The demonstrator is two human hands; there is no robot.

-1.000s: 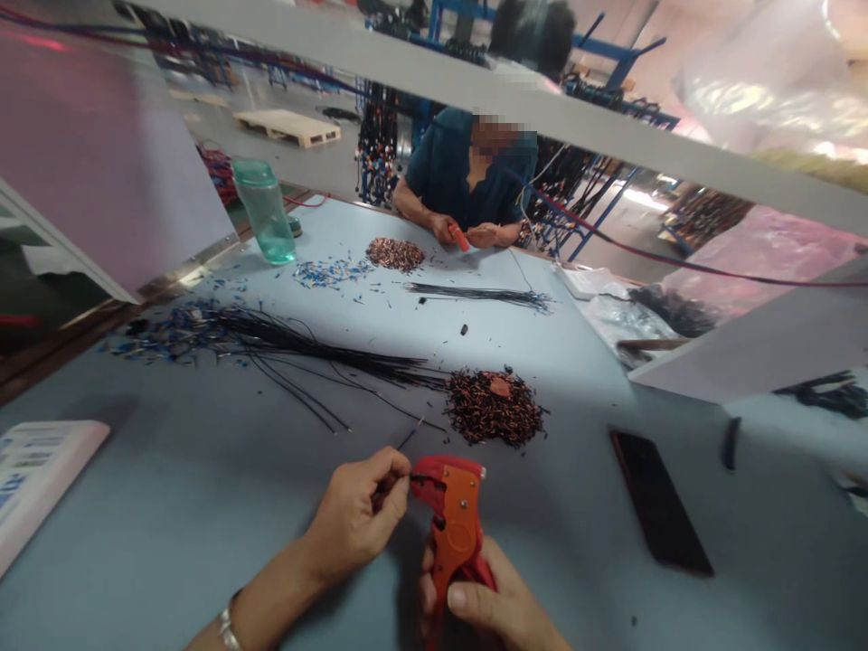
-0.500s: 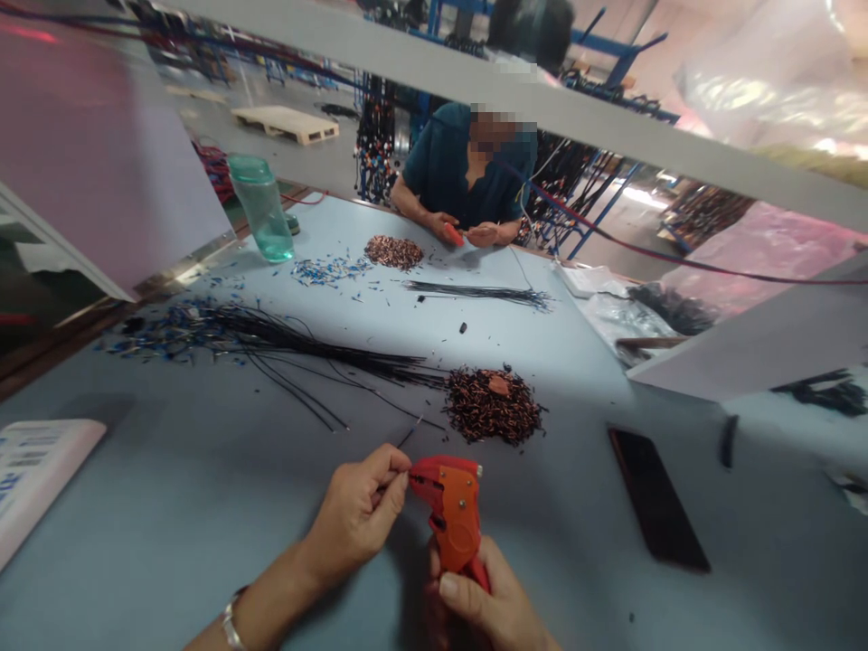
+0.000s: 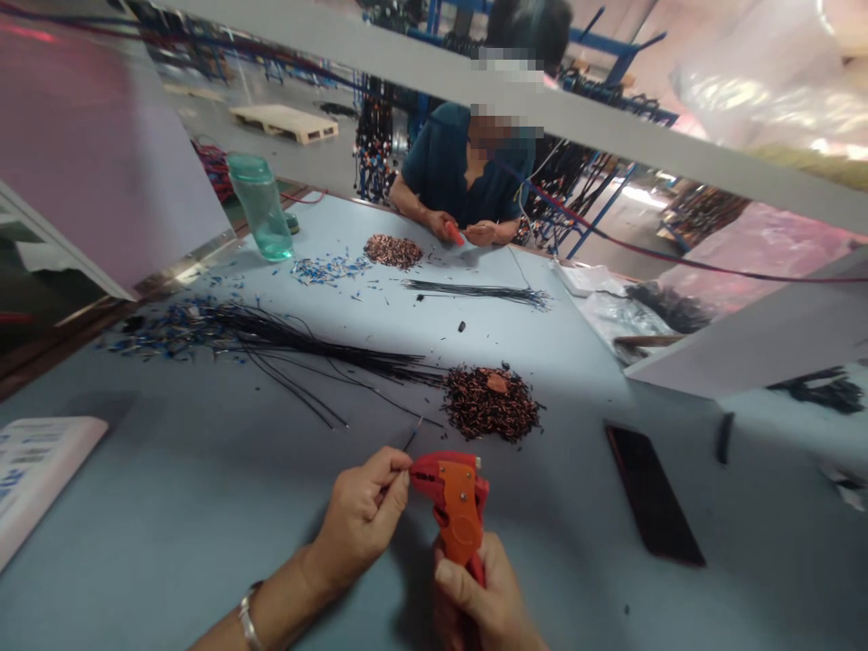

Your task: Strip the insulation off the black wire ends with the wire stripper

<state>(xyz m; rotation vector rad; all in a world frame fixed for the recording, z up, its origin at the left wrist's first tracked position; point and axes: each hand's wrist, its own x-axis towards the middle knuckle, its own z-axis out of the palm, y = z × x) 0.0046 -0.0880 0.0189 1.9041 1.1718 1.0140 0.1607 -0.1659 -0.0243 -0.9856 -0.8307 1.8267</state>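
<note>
The left hand (image 3: 363,520) pinches a thin wire (image 3: 410,440) at the nose of the red-and-orange pliers (image 3: 459,506), which the right hand (image 3: 486,588) grips around the handles above the table (image 3: 556,515), so keeping the wire straight and the pliers steady should probably serve best.

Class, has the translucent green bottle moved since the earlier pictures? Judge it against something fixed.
No. The translucent green bottle keeps its place just right of the flat white panel; both shift slightly together in the picture, as the view does.
</note>
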